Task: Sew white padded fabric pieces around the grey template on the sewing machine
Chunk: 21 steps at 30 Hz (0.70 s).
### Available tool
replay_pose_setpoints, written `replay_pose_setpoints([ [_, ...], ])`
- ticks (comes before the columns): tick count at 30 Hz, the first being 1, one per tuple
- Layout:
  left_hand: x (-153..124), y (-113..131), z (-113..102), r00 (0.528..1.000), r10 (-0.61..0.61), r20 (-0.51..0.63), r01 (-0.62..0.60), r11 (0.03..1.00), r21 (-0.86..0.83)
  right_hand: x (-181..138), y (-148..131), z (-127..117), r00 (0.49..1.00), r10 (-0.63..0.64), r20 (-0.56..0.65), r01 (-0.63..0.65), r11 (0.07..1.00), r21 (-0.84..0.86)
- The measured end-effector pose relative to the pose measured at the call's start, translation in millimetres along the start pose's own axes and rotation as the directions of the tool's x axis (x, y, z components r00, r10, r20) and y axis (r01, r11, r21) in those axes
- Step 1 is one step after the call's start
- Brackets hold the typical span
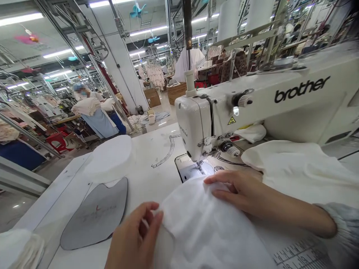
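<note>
A piece of white fabric (202, 224) lies on the sewing table (151, 175) just in front of the needle plate (193, 170) of a white Brother sewing machine (252, 108). My left hand (134, 239) pinches the fabric's left edge between thumb and fingers. My right hand (238, 192) rests on top of the cloth near the presser foot, fingers curled and pressing it down.
A grey curved template (95, 215) lies on the table at the left. A stack of white cut pieces (112, 157) sits behind it. More white fabric (297, 168) is piled under the machine arm at the right. A person (92, 112) works at a far table.
</note>
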<state>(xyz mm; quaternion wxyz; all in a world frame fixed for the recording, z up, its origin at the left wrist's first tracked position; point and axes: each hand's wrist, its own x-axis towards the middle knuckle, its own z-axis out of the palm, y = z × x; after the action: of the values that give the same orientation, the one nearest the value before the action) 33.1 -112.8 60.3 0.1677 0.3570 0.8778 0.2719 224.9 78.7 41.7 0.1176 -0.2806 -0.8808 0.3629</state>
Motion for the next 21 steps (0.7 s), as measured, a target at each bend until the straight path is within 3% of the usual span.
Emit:
replay_pose_setpoints([
  [6,26.5,9.7,-4.1,0.992,0.068,0.107,-0.082,0.988,0.129,0.3,2.8,0.8,1.000,-0.018,0.014,0.018,0.999,0.047],
  [10,26.4,12.9,-9.1,0.997,0.027,0.075,-0.037,0.991,0.132,0.6,3.1,-0.1,1.000,0.007,0.014,-0.008,1.000,0.015],
  [14,28.0,15.0,-14.2,0.992,-0.036,0.119,0.014,0.983,0.184,0.2,4.3,-0.2,1.000,0.020,0.002,-0.020,1.000,0.007],
  [21,31.5,14.3,-9.1,0.983,-0.044,0.178,0.009,0.982,0.189,8.5,4.4,0.3,0.995,0.091,-0.039,-0.085,0.988,0.128],
])
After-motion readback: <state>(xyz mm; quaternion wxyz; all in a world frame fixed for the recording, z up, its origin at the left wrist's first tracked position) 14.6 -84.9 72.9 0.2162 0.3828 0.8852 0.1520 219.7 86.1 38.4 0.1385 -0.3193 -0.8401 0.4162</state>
